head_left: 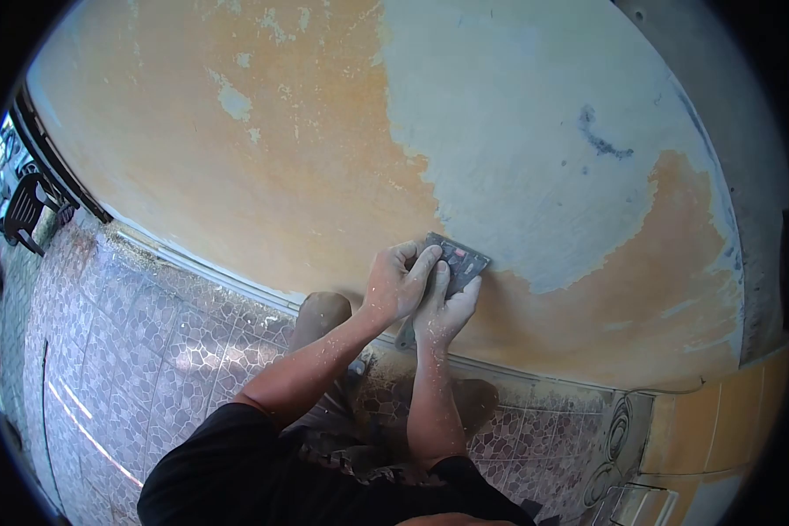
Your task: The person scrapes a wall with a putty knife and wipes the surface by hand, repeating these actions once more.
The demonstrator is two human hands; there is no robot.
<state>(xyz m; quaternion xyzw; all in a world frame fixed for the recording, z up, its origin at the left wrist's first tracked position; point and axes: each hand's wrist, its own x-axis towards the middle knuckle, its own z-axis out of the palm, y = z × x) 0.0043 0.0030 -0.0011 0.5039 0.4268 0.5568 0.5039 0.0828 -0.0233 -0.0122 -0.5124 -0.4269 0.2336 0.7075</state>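
Observation:
A dark, flat rectangular sanding block (458,258) with a small red mark lies against the patchy wall (324,184). My left hand (398,282) is closed on its left edge, thumb on top. My right hand (447,309) grips the block from below, with its thumb and fingers around the lower part. Both hands are coated in pale dust and touch each other. Just beneath them a grey end of something (405,337) pokes out, partly hidden by my wrists.
Orange paint on the wall borders a large pale patch (517,149) with dark spots (600,140). My knees are close to the wall's foot, over a stone-patterned tiled floor (162,351). A dark plastic chair (31,210) stands far left; a cable (666,390) lies at right.

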